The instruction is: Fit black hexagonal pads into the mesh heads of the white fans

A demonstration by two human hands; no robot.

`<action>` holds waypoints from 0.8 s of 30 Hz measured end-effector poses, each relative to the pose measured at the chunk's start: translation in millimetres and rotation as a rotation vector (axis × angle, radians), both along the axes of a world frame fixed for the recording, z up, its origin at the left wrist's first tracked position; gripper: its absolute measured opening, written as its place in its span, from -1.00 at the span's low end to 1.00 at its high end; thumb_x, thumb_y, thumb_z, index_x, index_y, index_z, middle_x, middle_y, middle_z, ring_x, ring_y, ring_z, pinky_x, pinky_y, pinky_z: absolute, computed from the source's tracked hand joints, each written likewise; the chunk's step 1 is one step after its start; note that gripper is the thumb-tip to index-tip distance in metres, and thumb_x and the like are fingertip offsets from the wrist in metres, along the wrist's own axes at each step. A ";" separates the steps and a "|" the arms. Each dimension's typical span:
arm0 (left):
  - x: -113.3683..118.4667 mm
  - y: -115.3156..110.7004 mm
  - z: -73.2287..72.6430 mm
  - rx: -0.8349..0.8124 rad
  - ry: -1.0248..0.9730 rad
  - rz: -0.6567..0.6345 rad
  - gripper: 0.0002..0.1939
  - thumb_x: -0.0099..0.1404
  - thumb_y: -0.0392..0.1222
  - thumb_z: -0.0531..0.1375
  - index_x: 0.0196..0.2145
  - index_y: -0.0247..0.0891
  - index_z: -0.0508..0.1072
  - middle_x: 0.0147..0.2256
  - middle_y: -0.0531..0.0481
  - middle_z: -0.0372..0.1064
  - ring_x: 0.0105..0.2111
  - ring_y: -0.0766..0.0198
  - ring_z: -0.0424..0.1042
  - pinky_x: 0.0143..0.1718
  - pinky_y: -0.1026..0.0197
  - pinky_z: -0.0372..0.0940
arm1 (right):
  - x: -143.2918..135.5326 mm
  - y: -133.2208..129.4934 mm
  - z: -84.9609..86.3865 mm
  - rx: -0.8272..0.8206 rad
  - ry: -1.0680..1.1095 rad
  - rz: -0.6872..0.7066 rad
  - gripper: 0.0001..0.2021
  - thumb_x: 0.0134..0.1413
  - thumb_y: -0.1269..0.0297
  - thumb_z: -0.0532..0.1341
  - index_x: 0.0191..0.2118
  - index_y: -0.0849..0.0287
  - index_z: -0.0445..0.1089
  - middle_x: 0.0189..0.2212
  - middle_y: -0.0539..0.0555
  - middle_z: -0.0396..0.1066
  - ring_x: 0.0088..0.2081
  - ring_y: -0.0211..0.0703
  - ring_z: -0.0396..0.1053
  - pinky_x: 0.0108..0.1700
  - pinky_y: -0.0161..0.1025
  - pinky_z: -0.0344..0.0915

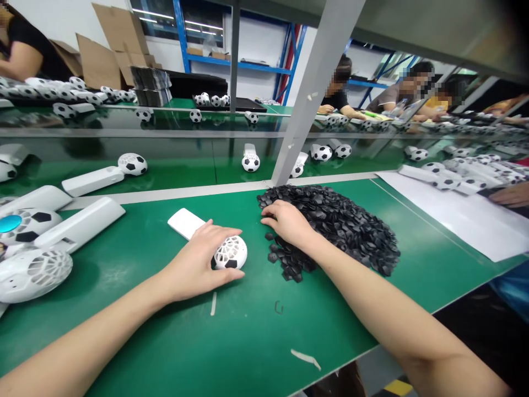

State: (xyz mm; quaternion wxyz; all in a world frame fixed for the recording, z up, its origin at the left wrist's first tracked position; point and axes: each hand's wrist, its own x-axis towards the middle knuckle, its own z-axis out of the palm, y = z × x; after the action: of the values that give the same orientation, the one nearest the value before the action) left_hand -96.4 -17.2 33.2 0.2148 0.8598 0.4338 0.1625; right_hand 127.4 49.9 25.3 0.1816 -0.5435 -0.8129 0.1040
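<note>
My left hand [202,262] is wrapped around the round head of a white device [232,252], thumb on the near side and fingers on the far side. The head has an open lattice with a few black patches, and its white handle [184,223] points to the far left on the green table [165,353]. My right hand [285,220] is at the left edge of a heap of small black pieces [351,229]. Its thumb and fingertips are close together there; whatever they pinch is too small to make out.
More white devices [86,223] lie at the left. Beyond the table edge, a green conveyor [185,160] carries others. A slanted grey post [306,88] rises behind the heap. White paper [467,220] with devices lies at the right, beside another person's hand [512,194]. People sit beyond.
</note>
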 end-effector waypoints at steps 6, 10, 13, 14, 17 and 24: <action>4.7 -17.2 -1.8 -0.069 0.076 0.194 -0.36 0.14 0.06 0.13 0.15 -0.03 0.04 0.25 -0.09 -0.26 0.22 -0.13 -0.37 0.08 -0.32 -0.10 | 2.1 -2.6 -2.2 -0.089 0.034 0.020 -0.95 -0.06 0.44 0.25 -0.40 0.21 0.38 -0.45 0.01 0.36 -0.42 -0.26 0.32 -0.34 -0.31 0.25; 7.2 -19.7 -1.3 -0.151 -0.008 0.184 -0.40 0.16 -0.04 0.13 0.13 -0.12 0.06 0.21 -0.12 -0.13 0.24 -0.03 -0.38 0.13 -0.18 -0.06 | -2.8 -24.2 9.1 -0.180 0.245 0.247 -0.95 0.01 0.44 0.20 -0.37 0.18 0.39 -0.45 -0.03 0.39 -0.41 -0.31 0.33 -0.32 -0.34 0.27; -0.5 -11.5 1.8 -0.239 -0.046 0.024 -0.37 0.13 -0.16 0.15 0.14 -0.10 0.03 0.23 -0.07 -0.18 0.24 0.03 -0.34 0.17 -0.09 -0.10 | -8.1 -42.2 19.7 -0.141 0.325 0.435 -0.88 0.07 0.46 0.15 -0.31 0.16 0.42 -0.34 0.00 0.40 -0.29 -0.29 0.34 -0.21 -0.33 0.27; -3.7 -9.0 2.6 -0.265 -0.053 -0.010 -0.35 0.12 -0.18 0.16 0.14 -0.07 0.02 0.25 -0.04 -0.24 0.24 0.03 -0.33 0.18 -0.07 -0.12 | -9.8 -47.0 22.1 -0.118 0.328 0.483 -0.87 0.07 0.46 0.15 -0.31 0.16 0.42 -0.34 0.01 0.40 -0.27 -0.28 0.34 -0.19 -0.32 0.27; -9.4 -5.1 3.1 -0.296 -0.074 -0.023 -0.33 0.10 -0.23 0.15 0.14 -0.05 0.02 0.26 0.00 -0.30 0.24 0.05 -0.33 0.19 -0.04 -0.15 | -14.3 -56.5 24.4 -0.076 0.311 0.540 -0.91 0.05 0.46 0.18 -0.33 0.17 0.42 -0.37 0.01 0.41 -0.29 -0.27 0.35 -0.21 -0.33 0.27; 1.0 -8.7 2.4 -0.248 -0.134 0.008 -0.40 0.08 -0.07 0.20 0.07 -0.14 0.13 0.19 -0.06 -0.03 0.24 0.04 -0.31 0.18 -0.08 -0.13 | -23.1 -54.8 15.8 -0.182 0.501 0.536 -0.95 -0.03 0.45 0.25 -0.42 0.17 0.43 -0.41 -0.02 0.35 -0.30 -0.30 0.31 -0.20 -0.33 0.24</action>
State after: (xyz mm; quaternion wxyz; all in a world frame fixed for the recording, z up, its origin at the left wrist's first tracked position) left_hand -95.4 -26.0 35.5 0.3472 0.8122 0.4385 0.1657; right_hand 104.2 -4.9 41.2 0.2920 -0.2830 -0.8442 0.3493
